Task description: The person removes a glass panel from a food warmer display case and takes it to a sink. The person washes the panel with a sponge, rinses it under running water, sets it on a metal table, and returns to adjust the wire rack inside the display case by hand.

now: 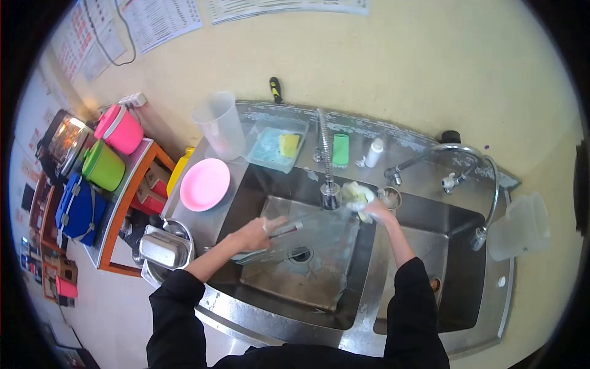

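Over the left sink basin (295, 289), my left hand (261, 234) is closed around the edge of a clear, see-through plastic piece (313, 230), blurred and hard to make out in full. My right hand (378, 212) grips a pale yellow-white, foamy sponge (356, 195) near the divider between the basins. Just behind the plastic piece hangs the sprayer head (330, 195) of a coiled faucet. Beside my right hand sits a small round metal cup (390, 197) with whitish contents.
Behind the basins stand a clear plastic tub (276, 154) with a yellow sponge, a green brush (340, 150) and a white bottle (374, 152). A pink bowl (205, 184) and tall plastic pitcher (221, 126) are at left. A curved faucet (455, 149) arches over the right basin (464, 289).
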Demonstrator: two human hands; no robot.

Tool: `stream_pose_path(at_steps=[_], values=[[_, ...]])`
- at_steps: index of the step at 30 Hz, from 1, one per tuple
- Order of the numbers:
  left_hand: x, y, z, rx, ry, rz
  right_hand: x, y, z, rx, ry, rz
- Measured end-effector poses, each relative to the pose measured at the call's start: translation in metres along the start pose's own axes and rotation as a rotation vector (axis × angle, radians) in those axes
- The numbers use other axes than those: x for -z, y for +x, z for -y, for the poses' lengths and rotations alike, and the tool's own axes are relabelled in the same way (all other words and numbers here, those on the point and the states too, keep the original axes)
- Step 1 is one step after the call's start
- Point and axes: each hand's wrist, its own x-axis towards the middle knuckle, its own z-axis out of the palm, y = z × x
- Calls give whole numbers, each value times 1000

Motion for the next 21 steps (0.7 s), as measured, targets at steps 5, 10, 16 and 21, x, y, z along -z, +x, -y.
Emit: stream_pose_path(at_steps=[5,10,16,21], values=[[-15,-25,-21,-18,93,2,-15,-24,7,-35,-349,230],[-20,-34,-23,-201,190,56,-48,-99,7,-9,-465,129],[-32,-52,-32,-241,203,-83,-73,-150,-5,315,-747,142],[-49,-86,-50,-240,262,-461,-92,-177,-10,262,-835,140]])
